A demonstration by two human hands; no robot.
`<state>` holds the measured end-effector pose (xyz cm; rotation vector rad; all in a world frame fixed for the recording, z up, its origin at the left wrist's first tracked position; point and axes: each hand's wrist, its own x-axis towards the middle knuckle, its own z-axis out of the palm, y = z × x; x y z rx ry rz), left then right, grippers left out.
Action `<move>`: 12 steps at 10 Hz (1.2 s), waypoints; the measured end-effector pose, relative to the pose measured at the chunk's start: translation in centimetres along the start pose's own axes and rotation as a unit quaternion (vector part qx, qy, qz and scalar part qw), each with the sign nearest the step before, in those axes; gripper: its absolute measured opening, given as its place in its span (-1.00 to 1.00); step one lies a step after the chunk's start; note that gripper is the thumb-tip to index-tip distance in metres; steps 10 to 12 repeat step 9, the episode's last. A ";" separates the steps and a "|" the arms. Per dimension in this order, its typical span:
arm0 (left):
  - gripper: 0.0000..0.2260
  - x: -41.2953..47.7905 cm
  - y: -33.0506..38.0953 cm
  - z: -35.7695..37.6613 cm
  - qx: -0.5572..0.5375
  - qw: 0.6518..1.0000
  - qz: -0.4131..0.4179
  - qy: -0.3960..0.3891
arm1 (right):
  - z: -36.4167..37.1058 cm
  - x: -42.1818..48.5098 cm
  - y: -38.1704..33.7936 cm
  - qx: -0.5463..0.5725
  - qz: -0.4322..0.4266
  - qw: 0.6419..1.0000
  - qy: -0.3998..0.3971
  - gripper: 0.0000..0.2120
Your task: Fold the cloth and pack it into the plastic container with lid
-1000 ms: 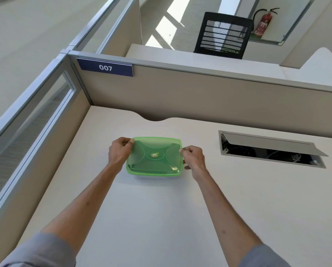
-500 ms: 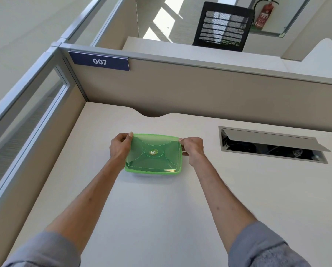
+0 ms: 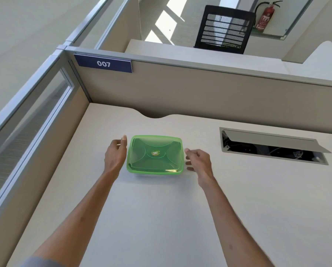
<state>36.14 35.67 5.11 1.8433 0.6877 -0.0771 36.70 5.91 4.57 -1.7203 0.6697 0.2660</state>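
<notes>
1. Beige cubicle partitions (image 3: 199, 93) boxed in a pale bench (image 3: 161, 218), and a blue plate (image 3: 103, 63) reading "007" was fixed at the top left of the back wall.
2. Beyond the partition, a black mesh office chair (image 3: 224, 29) stood at a neighbouring desk, and a red fire extinguisher (image 3: 266, 16) hung in the far right corner.
3. Right of centre, a cable hatch (image 3: 273, 145) was set into the bench with its grey flap tilted up, dark wiring visible beneath.
4. Centre stage sat the green plastic container (image 3: 155, 171), flat on the bench, well clear of the hatch.
5. Its translucent green lid (image 3: 155, 153) lay on top, a small round sticker (image 3: 155, 153) at the middle; whether it was fully snapped down could not be told.
6. No cloth could be made out through the lid.
7. On the near left edge, the left hand (image 3: 116, 156) hovered just beside the container, fingers loosely curled and spread, gripping nothing; contact with the rim could not be told.
8. Over on the other side, the right hand (image 3: 198, 160) was likewise unclenched and empty, fingertips pointed toward the container's right edge with a slim gap showing.
9. Both forearms reached in from the bottom of the view, a grey sleeve (image 3: 36, 262) just showing on the left arm.
</notes>
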 end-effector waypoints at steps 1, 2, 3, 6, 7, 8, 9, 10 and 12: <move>-0.42 -2.2 -2.3 -1.1 0.069 0.997 0.033 -0.018 | -0.9 -3.0 2.1 0.014 0.035 0.997 -0.066 -0.80; -0.59 -3.9 -3.2 -0.6 0.058 0.996 0.057 -0.037 | -0.5 -3.8 3.1 0.038 0.051 0.995 -0.075 -0.82; -0.70 -4.6 -3.4 0.1 0.034 0.997 0.066 -0.021 | -0.5 -3.9 2.8 0.043 0.038 0.996 -0.062 -0.83; -0.74 -5.0 -3.7 1.5 0.009 0.999 0.049 -0.007 | 0.0 -4.1 2.9 0.050 0.030 0.997 -0.055 -0.91; -0.73 -5.4 -3.2 1.4 0.018 0.999 0.050 -0.007 | -0.2 -4.3 2.6 0.047 0.031 0.997 -0.052 -0.90; -0.70 -6.0 -3.0 1.0 0.037 0.997 0.071 -0.004 | -0.2 -4.1 2.6 0.038 0.037 0.997 -0.058 -0.89; -0.59 -6.7 -2.6 0.8 0.137 0.986 0.081 0.042 | -0.7 -4.3 2.2 -0.045 0.028 0.998 -0.037 -0.86; -0.59 -6.7 -2.6 0.8 0.137 0.986 0.081 0.042 | -0.7 -4.3 2.2 -0.045 0.028 0.998 -0.037 -0.86; -0.59 -6.7 -2.6 0.8 0.137 0.986 0.081 0.042 | -0.7 -4.3 2.2 -0.045 0.028 0.998 -0.037 -0.86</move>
